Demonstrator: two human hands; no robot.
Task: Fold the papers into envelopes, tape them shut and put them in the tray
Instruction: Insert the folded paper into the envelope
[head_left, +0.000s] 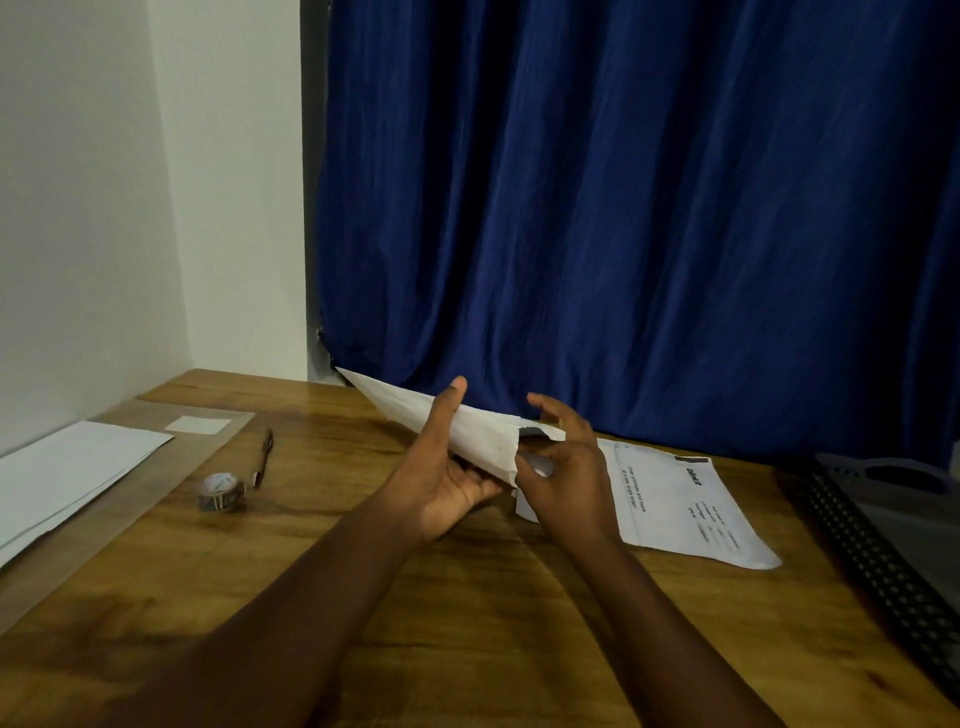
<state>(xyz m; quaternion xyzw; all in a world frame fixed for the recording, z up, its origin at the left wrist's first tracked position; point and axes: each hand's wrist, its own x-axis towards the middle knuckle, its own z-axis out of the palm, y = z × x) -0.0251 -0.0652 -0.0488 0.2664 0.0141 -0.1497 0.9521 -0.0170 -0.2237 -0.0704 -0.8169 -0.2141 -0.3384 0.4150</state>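
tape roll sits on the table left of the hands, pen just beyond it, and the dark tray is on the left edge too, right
Not quite. The head view shows the dark tray at the table's right edge, not the left. The tape roll does sit left of the hands, with the pen just beyond it.

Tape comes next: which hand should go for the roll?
Probably the left. The tape roll lies on the table to the left, beside the pen, on the left hand's side. But that hand grips the folded paper, so the right hand must take over first.
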